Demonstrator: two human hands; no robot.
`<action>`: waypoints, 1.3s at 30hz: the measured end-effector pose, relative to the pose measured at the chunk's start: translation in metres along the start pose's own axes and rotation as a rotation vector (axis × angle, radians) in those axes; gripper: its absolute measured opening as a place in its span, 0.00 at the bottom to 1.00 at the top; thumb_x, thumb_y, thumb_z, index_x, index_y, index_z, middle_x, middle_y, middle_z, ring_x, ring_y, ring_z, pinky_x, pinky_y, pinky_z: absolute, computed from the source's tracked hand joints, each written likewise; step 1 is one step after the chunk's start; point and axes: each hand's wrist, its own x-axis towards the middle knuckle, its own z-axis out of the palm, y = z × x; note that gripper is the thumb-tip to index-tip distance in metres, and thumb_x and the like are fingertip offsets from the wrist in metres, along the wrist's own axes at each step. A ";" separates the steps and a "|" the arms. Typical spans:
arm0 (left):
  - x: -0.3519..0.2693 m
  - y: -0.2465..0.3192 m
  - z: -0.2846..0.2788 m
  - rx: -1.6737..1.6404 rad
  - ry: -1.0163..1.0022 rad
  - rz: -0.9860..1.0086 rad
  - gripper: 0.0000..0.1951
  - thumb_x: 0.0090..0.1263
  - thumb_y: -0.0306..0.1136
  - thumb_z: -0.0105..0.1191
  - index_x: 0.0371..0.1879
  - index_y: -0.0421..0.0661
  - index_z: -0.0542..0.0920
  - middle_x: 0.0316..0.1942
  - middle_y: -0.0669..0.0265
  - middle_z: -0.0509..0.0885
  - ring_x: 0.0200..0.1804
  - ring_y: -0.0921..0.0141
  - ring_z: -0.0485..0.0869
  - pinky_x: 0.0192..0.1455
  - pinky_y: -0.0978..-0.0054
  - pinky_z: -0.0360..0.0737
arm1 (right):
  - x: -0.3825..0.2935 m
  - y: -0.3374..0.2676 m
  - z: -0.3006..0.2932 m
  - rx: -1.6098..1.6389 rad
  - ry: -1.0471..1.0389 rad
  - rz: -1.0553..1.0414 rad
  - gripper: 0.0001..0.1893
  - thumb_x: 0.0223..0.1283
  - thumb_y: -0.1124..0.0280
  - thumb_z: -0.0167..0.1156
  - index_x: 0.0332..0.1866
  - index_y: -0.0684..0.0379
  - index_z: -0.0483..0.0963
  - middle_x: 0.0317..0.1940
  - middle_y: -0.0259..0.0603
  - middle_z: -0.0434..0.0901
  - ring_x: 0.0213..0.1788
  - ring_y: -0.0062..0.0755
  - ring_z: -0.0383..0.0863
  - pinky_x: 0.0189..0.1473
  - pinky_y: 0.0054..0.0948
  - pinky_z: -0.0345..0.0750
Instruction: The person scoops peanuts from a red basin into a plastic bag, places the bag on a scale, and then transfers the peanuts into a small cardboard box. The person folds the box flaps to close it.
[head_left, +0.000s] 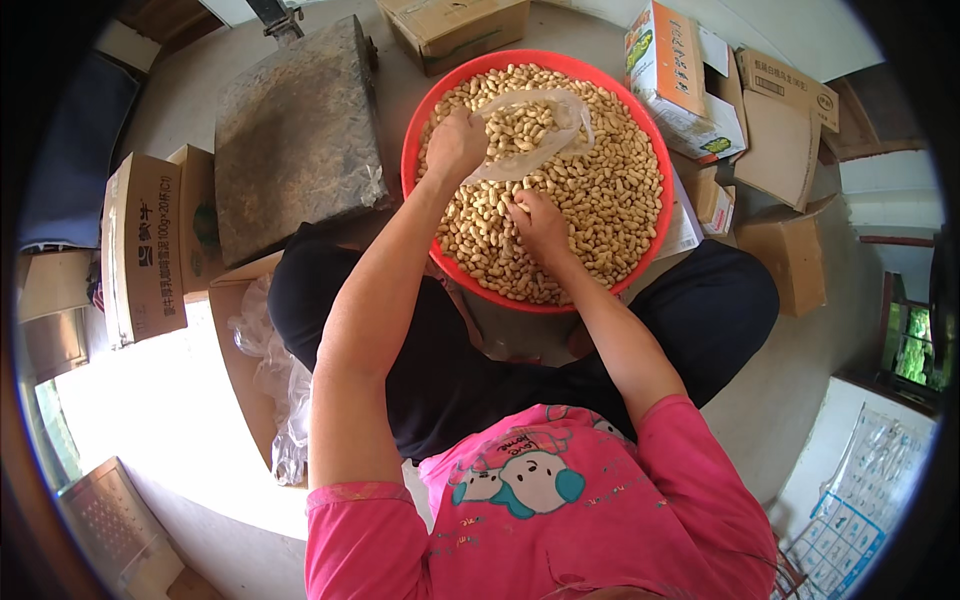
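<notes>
A round red plastic basin full of unshelled peanuts stands in front of my knees. My left hand grips the left side of a clear plastic bag over the basin. The bag's mouth gapes, and peanuts show within its rim. Just below the bag, my right hand is low over the heap with its fingers curled. A peanut shows between its thumb and fingers; whether more are in the palm is hidden.
Left of the basin is a worn metal platform scale. Cardboard boxes stand beyond it, and an open carton holds clear plastic bags. A closed carton sits behind the basin. More boxes crowd the right, including a brown one.
</notes>
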 end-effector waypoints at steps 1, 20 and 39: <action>0.000 0.001 0.000 0.003 0.000 0.002 0.20 0.68 0.41 0.39 0.46 0.39 0.79 0.45 0.40 0.81 0.51 0.47 0.80 0.57 0.53 0.73 | 0.002 0.003 -0.001 0.020 -0.011 -0.005 0.14 0.61 0.58 0.57 0.42 0.57 0.75 0.36 0.45 0.77 0.38 0.47 0.79 0.40 0.40 0.75; -0.002 0.006 -0.001 0.005 -0.019 -0.012 0.20 0.69 0.41 0.39 0.45 0.39 0.78 0.45 0.42 0.82 0.51 0.48 0.80 0.57 0.54 0.74 | 0.033 -0.007 -0.061 1.101 -0.125 0.599 0.11 0.69 0.58 0.53 0.42 0.56 0.72 0.29 0.30 0.74 0.20 0.15 0.67 0.15 0.18 0.60; 0.001 0.002 -0.004 -0.014 0.003 -0.023 0.20 0.69 0.41 0.38 0.46 0.39 0.78 0.46 0.43 0.82 0.51 0.48 0.80 0.57 0.54 0.74 | 0.130 -0.099 -0.046 0.819 -0.131 0.718 0.23 0.70 0.50 0.41 0.55 0.58 0.68 0.48 0.42 0.75 0.48 0.32 0.75 0.41 0.38 0.79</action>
